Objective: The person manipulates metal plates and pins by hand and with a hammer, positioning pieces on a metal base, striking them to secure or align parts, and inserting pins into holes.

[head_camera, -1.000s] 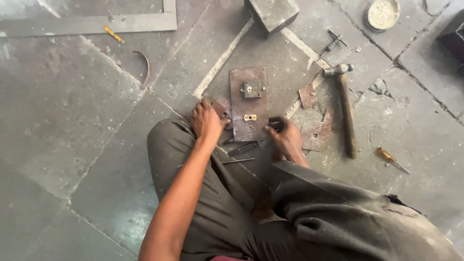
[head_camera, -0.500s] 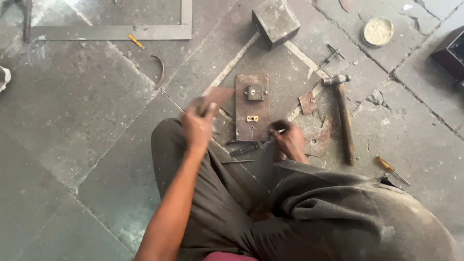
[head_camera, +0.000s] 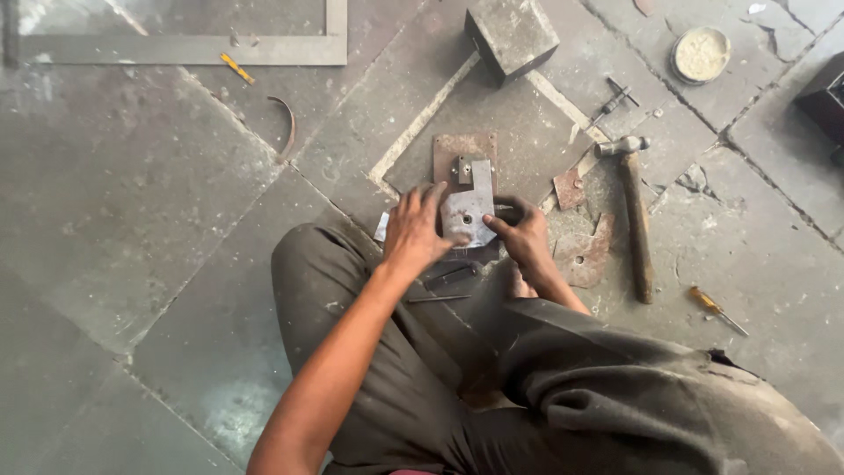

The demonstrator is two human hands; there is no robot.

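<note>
A rusty rectangular metal plate (head_camera: 451,148) lies on the stone floor in front of my knees. On top of it rests a smaller grey metal piece with a hole (head_camera: 469,208). My left hand (head_camera: 413,230) grips the left edge of this grey piece. My right hand (head_camera: 520,233) pinches its right edge with thumb and fingers. Both hands hold it flat against the rusty plate. Two thin dark rods (head_camera: 448,275) lie on my trousers just below the hands.
A wooden-handled hammer (head_camera: 635,211) lies to the right, with rusty scraps (head_camera: 582,255) beside it. A screwdriver (head_camera: 716,310) sits further right. A metal block (head_camera: 510,35) stands ahead, a round tin (head_camera: 701,53) at top right, a flat metal frame (head_camera: 185,48) at top left.
My left hand brought the grey metal piece from the left onto the rusty plate. My right hand moved up to take its right edge.
</note>
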